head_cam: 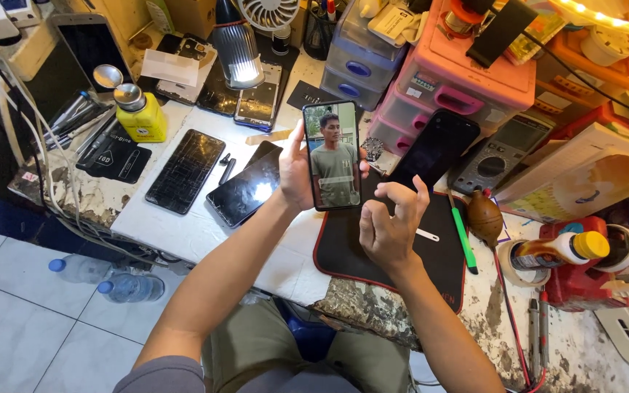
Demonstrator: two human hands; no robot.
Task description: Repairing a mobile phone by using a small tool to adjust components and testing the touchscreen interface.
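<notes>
My left hand (296,175) holds a smartphone (332,155) upright above the workbench, fingers wrapped round its left edge. Its lit screen shows a picture of a person. My right hand (391,222) hovers just right of and below the phone, fingers curled and apart, holding nothing, index finger near the phone's lower right corner. Beneath both hands lies a black work mat with a red border (343,251).
Dark phones and cracked screens (185,169) lie on the white bench top to the left, beside a yellow dispenser bottle (140,113). Another black phone (434,145), a multimeter (500,154), pastel drawer boxes (445,87), a green tool (463,240) and a brown blower bulb (484,217) stand right. Water bottles (129,287) lie on the floor.
</notes>
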